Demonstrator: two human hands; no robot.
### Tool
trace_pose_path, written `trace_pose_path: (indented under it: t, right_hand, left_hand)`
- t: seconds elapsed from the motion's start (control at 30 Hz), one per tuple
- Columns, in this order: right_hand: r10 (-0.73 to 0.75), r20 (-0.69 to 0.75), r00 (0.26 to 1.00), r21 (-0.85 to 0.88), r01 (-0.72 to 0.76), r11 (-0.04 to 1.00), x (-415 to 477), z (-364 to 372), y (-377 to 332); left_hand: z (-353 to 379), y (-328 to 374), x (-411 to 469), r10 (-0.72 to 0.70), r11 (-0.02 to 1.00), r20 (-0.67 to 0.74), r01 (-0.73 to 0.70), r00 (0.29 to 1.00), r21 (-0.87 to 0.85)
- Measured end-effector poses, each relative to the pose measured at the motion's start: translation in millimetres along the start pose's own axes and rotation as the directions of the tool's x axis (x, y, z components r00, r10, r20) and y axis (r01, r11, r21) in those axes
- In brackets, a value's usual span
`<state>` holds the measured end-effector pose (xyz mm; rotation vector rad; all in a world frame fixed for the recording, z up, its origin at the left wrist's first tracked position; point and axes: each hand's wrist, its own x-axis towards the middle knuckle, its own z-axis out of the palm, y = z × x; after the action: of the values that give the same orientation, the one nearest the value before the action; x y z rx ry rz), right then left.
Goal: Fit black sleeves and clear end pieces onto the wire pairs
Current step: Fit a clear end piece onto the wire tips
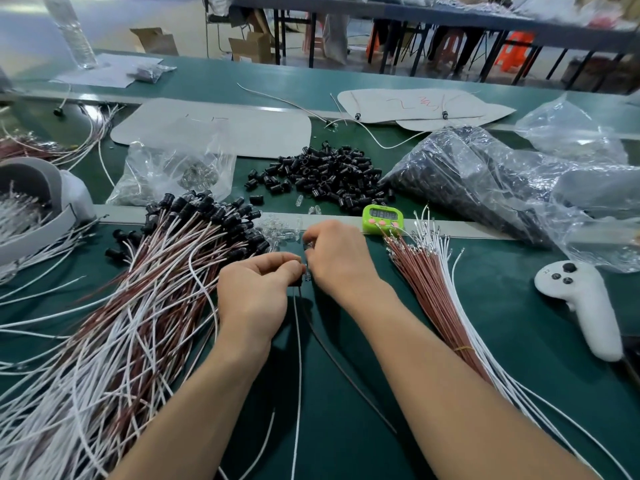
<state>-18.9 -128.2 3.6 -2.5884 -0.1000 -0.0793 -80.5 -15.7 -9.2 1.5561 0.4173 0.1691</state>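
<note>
Both hands are close together at the middle of the green worktop. The left hand has its fingers curled in a pinch on the top end of a wire pair, one white strand and one dark. There's what looks like a black sleeve just under its fingertips. The right hand meets it from the other side, fingertips pinched on something small and clear. That's probably an end piece, though it's too tiny to be sure. The two pinches touch, or all but touch.

The wires' long axis runs from that meeting point straight back toward the person, tails lying loose between the forearms. So the push, I reckon, goes along that line, right hand feeding, left hand bracing.

Spare clear end pieces lie just beyond the knuckles and loose black sleeves farther back, the right hand nearer to both. Finished wires heap up on the left; bare wires fan out on the right.
</note>
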Motion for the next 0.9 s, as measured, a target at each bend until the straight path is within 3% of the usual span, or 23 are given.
trace_pose_path:
  t: [0.2,0.27,0.37,0.43,0.57,0.9]
  right_hand:
    - [0.008,-0.029,1.000,-0.017,-0.008,1.000,3.2,5.5,6.4]
    - [0.046,-0.078,0.996,0.153,-0.033,0.988,-6.3,3.5,14.4]
    - [0.116,-0.070,0.991,0.537,-0.060,0.841,-31.7,-1.8,28.9]
    - [0.130,-0.048,0.990,0.626,-0.072,0.776,-50.6,-1.2,39.1]
    - [0.187,-0.075,0.979,0.703,-0.081,0.706,-70.2,-4.4,52.4]
    - [0.000,0.048,0.999,0.833,-0.040,0.551,-73.0,-25.7,56.1]
  left_hand:
    - [2.3,-1.4,0.8,-0.004,0.999,0.029,0.003,1.000,0.037]
    - [3.5,0.2,-0.7,0.017,0.999,0.089,-0.020,0.996,0.036]
    - [7.3,3.0,-8.5,0.067,0.997,0.259,-0.076,0.964,0.024]
    - [10.2,2.1,-14.4,0.077,0.993,0.333,-0.102,0.940,0.060]
    - [14.9,-2.1,-18.9,0.069,0.983,0.354,-0.125,0.933,0.138]
    - [12.0,-3.6,-20.0,0.064,0.981,0.341,-0.122,0.938,0.152]
